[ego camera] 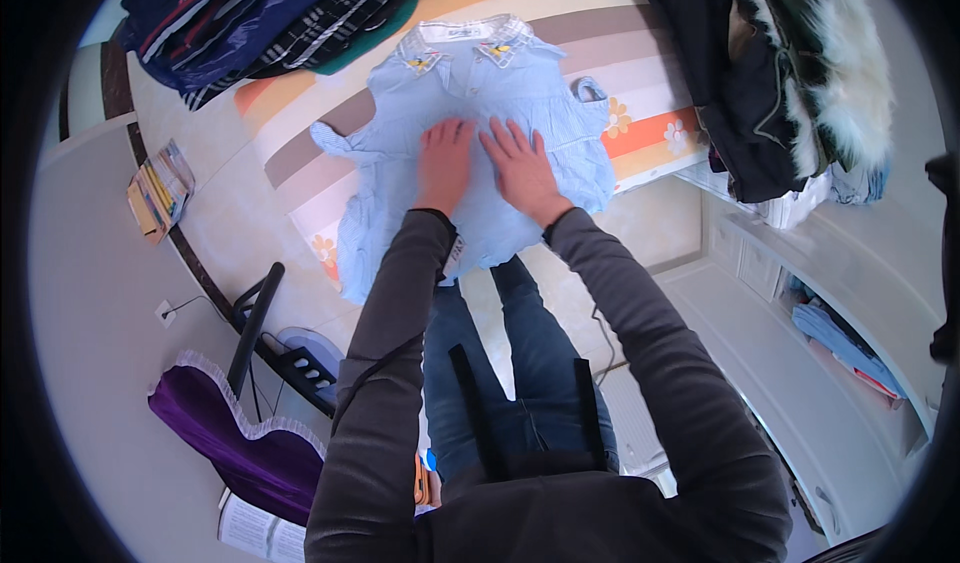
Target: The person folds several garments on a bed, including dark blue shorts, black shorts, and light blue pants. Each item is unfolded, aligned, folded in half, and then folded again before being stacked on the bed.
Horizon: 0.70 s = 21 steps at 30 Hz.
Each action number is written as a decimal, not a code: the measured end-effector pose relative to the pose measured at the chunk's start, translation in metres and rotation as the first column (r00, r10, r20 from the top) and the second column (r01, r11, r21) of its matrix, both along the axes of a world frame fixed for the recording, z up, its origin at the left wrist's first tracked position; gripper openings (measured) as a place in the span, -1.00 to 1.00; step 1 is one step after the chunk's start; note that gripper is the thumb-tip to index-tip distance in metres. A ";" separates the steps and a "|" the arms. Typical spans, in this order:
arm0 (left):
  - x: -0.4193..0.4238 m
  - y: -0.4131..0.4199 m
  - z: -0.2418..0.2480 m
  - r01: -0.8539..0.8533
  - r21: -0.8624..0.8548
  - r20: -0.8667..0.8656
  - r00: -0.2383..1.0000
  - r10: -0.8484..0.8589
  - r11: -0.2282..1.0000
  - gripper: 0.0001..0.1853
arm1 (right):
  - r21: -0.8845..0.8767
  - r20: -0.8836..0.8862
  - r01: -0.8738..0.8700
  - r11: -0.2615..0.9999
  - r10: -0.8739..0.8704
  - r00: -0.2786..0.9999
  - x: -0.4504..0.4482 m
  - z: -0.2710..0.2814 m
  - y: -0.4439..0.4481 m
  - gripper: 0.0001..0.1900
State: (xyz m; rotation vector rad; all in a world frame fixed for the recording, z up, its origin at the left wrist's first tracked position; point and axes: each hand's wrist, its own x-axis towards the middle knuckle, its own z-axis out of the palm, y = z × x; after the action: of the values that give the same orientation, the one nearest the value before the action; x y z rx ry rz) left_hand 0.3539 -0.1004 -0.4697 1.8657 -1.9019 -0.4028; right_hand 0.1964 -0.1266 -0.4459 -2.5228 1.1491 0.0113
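Observation:
A light blue cold-shoulder blouse [480, 225] lies front up before me, its checked collar [512, 36] at the far end with yellow embroidered motifs on both points. Under it is a striped, flower-printed cloth [600, 23]. My left hand [445, 162] rests flat on the left of the blouse's front, slightly blurred. Beside it my right hand [521, 169] lies palm down with fingers spread on the fabric. Neither hand grips anything. One short sleeve [330, 139] sticks out at the left and the other sleeve [591, 92] at the right.
A pile of dark jackets [262, 23] lies at the far left. Dark coats with a white fur trim [851, 75] are heaped at the right. A white cabinet [780, 353] with folded clothes [844, 338] stands on the right. Purple fabric [240, 443] and books [160, 188] are to the left.

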 end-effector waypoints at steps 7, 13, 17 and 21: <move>0.074 0.071 -0.012 0.172 0.207 -0.017 0.985 -0.172 0.963 -0.75 | 0.269 0.167 -0.002 0.963 -0.045 0.985 -0.063 -0.008 0.009 -0.61; 0.119 0.099 -0.005 -0.497 0.171 -0.307 0.794 0.525 0.851 -0.66 | 0.413 0.417 0.724 0.552 -0.822 0.388 -0.131 -0.018 -0.053 -0.83; 0.153 0.064 -0.026 -0.808 0.317 -0.510 0.297 0.808 0.497 -0.42 | 0.467 0.403 0.771 0.434 -0.880 0.251 -0.138 -0.038 -0.102 -0.66; 0.175 0.028 -0.054 -0.704 0.549 -0.308 0.331 0.892 0.451 -0.30 | 0.237 0.302 0.723 0.649 -0.757 0.580 -0.112 -0.053 -0.118 -0.66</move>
State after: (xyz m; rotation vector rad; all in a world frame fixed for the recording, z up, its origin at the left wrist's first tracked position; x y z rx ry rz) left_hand 0.5287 -0.0720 -0.5240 2.2776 -0.3264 -0.8169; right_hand 0.0845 -0.2450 -0.4992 -1.6523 1.8733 -0.6050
